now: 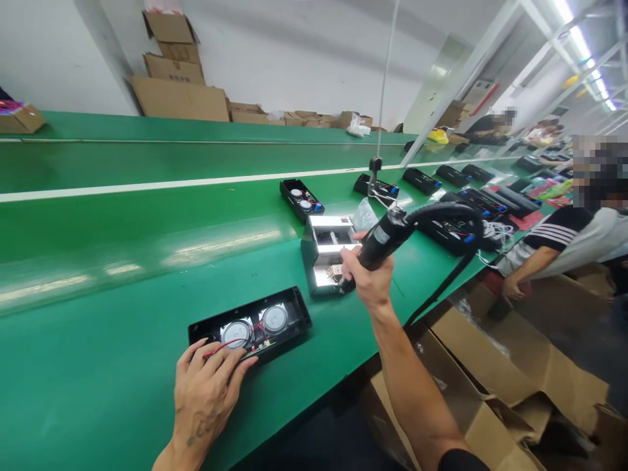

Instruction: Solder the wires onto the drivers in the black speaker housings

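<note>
My left hand (210,383) grips the near left edge of an open black speaker housing (296,307), its fingers over the rim and its thumb along the near side. Two round silver speaker drivers (275,318) sit inside, with red and black wires and a small circuit board along the near wall. My right hand (370,275) is wrapped around a black electric screwdriver (385,235), which tilts down to the left. Its tip reaches the front of a metal screw feeder (318,226); whether a screw is on the bit, I cannot tell.
Another open speaker housing (293,208) lies behind the feeder. More black units (422,181) line the green bench (122,261) to the right, where a co-worker's arm (532,268) shows. A thick black cable (456,268) loops down past cardboard boxes (471,366) below the bench edge.
</note>
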Tool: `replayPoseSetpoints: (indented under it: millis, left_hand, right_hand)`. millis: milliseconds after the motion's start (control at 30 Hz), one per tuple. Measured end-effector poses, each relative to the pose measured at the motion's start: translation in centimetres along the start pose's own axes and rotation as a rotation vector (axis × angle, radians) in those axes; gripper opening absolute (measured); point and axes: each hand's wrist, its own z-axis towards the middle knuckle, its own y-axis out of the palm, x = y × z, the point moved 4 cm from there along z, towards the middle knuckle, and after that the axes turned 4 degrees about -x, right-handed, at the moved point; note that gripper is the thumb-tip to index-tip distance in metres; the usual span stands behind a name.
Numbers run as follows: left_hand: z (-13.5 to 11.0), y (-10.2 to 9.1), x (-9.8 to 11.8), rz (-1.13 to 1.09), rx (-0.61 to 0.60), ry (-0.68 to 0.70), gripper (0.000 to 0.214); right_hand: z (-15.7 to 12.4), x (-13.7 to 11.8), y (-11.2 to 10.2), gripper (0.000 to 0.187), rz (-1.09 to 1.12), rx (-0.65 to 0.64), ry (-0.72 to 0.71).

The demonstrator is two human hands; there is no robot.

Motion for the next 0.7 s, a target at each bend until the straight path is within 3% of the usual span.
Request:
replayPoseSetpoints:
  millis: [200, 333, 467, 700]
  left_hand:
    - [0.3, -0.3, 0.4, -0.048, -0.015, -0.078, 0.005]
    - [0.4, -0.2, 0.4, -0.068, -0.028, -0.115, 0.006]
    - [0.3, -0.1, 0.4, -0.074, -0.033, -0.128, 0.006]
    - [0.4, -0.3, 0.5, -0.071, -0.034, -0.131, 0.006]
  right_hand:
    - [-4.8, -2.4, 3.4, 0.029, 0.325, -0.083, -0.034]
    - [-7.4, -2.4, 6.1, 0.030, 0.408, -0.182, -0.070]
    - [-8.5, -1.2, 7.7, 0.032, 0.385, -0.262, -0.034]
    - [-8.9, -0.5, 8.3, 0.035, 0.377, -0.280, -0.026]
